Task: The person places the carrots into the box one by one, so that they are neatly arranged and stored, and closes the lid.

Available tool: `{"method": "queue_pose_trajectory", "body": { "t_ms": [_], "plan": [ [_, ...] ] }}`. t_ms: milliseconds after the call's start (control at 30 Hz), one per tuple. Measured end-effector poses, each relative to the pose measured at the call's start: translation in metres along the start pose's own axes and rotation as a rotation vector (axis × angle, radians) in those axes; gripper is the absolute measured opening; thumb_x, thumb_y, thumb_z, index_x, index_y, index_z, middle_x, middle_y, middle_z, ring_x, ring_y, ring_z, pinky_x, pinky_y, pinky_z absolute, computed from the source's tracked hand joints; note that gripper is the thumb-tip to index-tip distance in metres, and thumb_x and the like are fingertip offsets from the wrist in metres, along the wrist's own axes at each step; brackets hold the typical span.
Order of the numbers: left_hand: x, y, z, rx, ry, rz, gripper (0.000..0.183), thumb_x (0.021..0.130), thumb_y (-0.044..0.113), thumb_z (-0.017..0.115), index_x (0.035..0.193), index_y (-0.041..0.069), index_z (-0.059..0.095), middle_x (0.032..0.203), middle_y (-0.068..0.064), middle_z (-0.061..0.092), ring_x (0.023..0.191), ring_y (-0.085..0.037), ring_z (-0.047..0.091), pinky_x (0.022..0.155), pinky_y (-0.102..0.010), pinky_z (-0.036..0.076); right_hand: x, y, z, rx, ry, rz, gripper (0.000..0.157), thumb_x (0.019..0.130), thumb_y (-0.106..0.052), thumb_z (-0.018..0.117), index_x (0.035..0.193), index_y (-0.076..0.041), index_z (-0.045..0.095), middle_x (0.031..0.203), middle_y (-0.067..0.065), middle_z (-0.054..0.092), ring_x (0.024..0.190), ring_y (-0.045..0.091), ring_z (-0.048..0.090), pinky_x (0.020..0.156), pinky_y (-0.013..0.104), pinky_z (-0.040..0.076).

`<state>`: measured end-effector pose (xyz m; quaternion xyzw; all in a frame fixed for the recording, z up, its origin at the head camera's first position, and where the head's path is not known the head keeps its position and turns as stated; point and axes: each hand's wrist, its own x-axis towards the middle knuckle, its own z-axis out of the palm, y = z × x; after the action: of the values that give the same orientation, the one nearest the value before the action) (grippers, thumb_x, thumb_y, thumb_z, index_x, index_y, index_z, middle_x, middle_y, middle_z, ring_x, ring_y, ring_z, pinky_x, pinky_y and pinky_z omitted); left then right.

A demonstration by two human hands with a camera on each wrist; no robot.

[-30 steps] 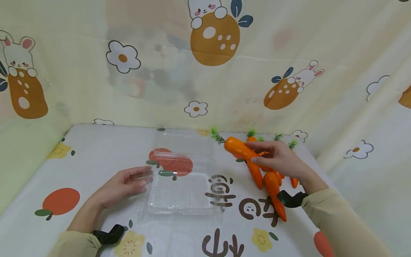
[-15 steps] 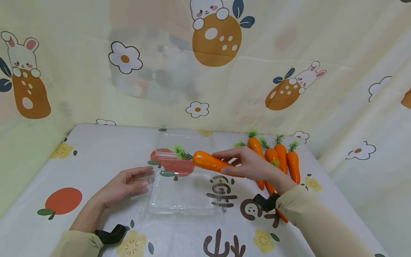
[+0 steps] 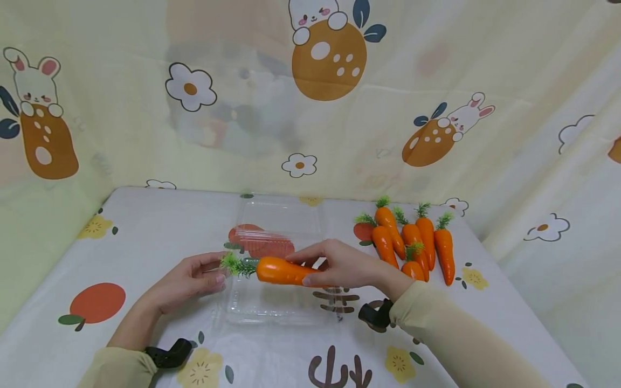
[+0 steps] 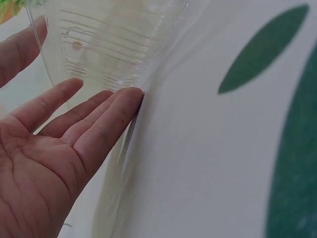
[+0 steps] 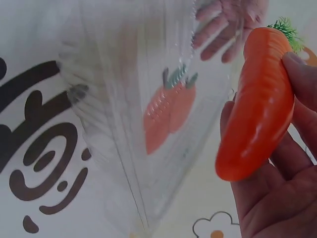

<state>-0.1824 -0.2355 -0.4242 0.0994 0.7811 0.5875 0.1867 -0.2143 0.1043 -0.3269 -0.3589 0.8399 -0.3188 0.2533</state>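
Setting: cream curtain (image 3: 121, 124), printed with rabbits, fruit and flowers, behind a table (image 3: 160, 226) in white cloth with red fruit, yellow flowers and dark lettering.

Carrot (image 3: 278, 270): one, orange, glossy, with green leaves (image 3: 237, 265). Lifted over the box, lying crosswise, leaf end to the left, narrow end to the right. Leaves near the left fingertips; whether they touch cannot be told.

Right hand (image 3: 346, 264): clamped on the carrot's narrower half, thumb on the near side, fingers on the far side. The right wrist view shows the carrot between thumb and fingers, apart from the box.

Box (image 3: 276, 317): clear plastic, with ridged walls, on the cloth in front of the person; a second clear section adjoins it on the curtain side. Printed fruit shows through.

Left hand (image 3: 186, 280): at the box's left side, fingers extended, thumb apart from them. In the left wrist view the fingertips appear to touch the clear wall.

Six carrots (image 3: 411, 234): grouped on the cloth at the right, close together, leaves mostly toward the curtain. The nearest is partly hidden by the right arm.

Sleeves (image 3: 466, 334): beige, one pair. Black wrist devices (image 3: 170, 354): two, one at each cuff.
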Motion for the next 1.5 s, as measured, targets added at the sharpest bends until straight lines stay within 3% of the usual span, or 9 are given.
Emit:
{"method": "queue_pose_trajectory", "body": {
  "t_ms": [300,533,900,1500],
  "plan": [
    [0.001,-0.003,0.000,0.006,-0.008,0.042,0.067,0.096,0.015,0.070,0.153,-0.004,0.041,0.158,-0.027,0.042,0.138,-0.042,0.052,0.099,-0.029,0.058,0.011,0.003,0.017,-0.045,-0.083,0.026,0.046,0.095,-0.012,0.072,0.140,-0.013,0.064,0.126,-0.001,0.071,0.104,0.009,0.065,0.088,0.020,0.058],
    [0.001,-0.004,0.000,-0.012,-0.017,0.061,0.066,0.096,0.012,0.068,0.153,-0.005,0.040,0.159,-0.028,0.040,0.137,-0.044,0.053,0.097,-0.026,0.058,0.015,-0.002,0.027,-0.068,-0.126,0.117,0.046,0.095,-0.012,0.073,0.140,-0.015,0.065,0.129,-0.003,0.071,0.105,0.006,0.064,0.090,0.019,0.057],
    [0.001,-0.002,-0.001,0.040,-0.012,0.062,0.064,0.100,0.021,0.065,0.153,-0.003,0.040,0.159,-0.026,0.041,0.143,-0.046,0.045,0.104,-0.035,0.056,0.021,0.000,0.035,-0.190,-0.188,0.110,0.043,0.094,-0.013,0.073,0.137,-0.014,0.067,0.121,-0.005,0.073,0.101,0.002,0.066,0.092,0.019,0.054],
    [-0.001,-0.003,-0.001,0.042,-0.016,0.061,0.064,0.099,0.020,0.066,0.153,-0.003,0.040,0.159,-0.026,0.042,0.142,-0.044,0.047,0.104,-0.031,0.055,0.021,0.001,0.038,-0.127,-0.222,0.152,0.049,0.091,-0.003,0.073,0.136,-0.019,0.066,0.119,-0.010,0.071,0.105,0.002,0.064,0.095,0.019,0.055]
  ]
}}
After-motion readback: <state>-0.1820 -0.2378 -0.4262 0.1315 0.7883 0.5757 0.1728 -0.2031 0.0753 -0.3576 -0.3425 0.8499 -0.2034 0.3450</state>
